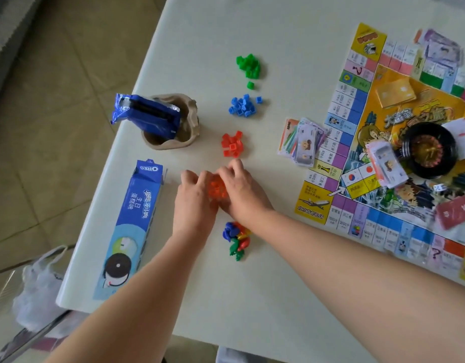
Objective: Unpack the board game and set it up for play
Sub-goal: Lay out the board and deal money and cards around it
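Observation:
A colourful paper game board lies flat on the right of the white table. On it sit a black roulette wheel, card stacks and play money. Left of the board lie small plastic pieces in separate piles: green, blue, red. My left hand and my right hand are cupped together, fingers curled around a pile of orange pieces on the table. A heap of mixed coloured tokens lies just below my hands.
A blue Oreo box lies flat near the table's left edge. An opened blue cookie packet stands in a beige pot. A plastic bag hangs beyond the table's left corner, above the tiled floor.

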